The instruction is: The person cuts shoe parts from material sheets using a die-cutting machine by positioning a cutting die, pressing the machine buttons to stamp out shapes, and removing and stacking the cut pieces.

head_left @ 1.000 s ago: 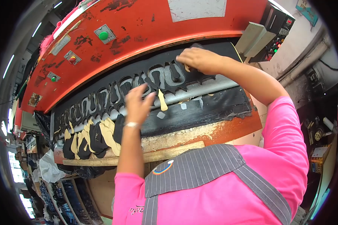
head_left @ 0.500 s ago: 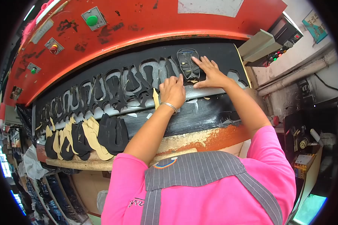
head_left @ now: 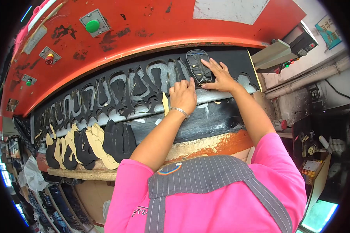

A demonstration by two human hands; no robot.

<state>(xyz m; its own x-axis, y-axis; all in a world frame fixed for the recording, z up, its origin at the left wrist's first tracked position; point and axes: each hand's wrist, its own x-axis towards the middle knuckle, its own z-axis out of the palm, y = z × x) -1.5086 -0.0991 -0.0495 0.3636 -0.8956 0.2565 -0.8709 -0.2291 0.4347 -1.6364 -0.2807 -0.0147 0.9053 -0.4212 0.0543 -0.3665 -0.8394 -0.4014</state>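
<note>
A metal-edged cutting die (head_left: 198,66), roughly shoe-sole shaped, lies on a black sheet (head_left: 237,58) near its right end. My right hand (head_left: 222,78) rests at the die's right side, fingers spread, one fingertip over the die and the thumb near its lower end. Below and left of the die is my left hand (head_left: 184,96), its index finger stretched toward the die's lower left edge. The other left fingers curl down onto the sheet, and what lies under them is hidden. Curved cut-outs in the sheet run leftward, showing a grey surface beneath.
A red machine beam (head_left: 144,27) spans the back, with a green button (head_left: 92,26) and a red knob (head_left: 49,59). Black cut pieces (head_left: 119,139) and cream pieces (head_left: 101,145) lie along the front ledge at left. A pipe (head_left: 311,77) runs along the right wall.
The view has shifted slightly. Both hands stay close to the cutting die, the right thumb a little closer to its lower end. The die remains in nearly the same place on the sheet.
</note>
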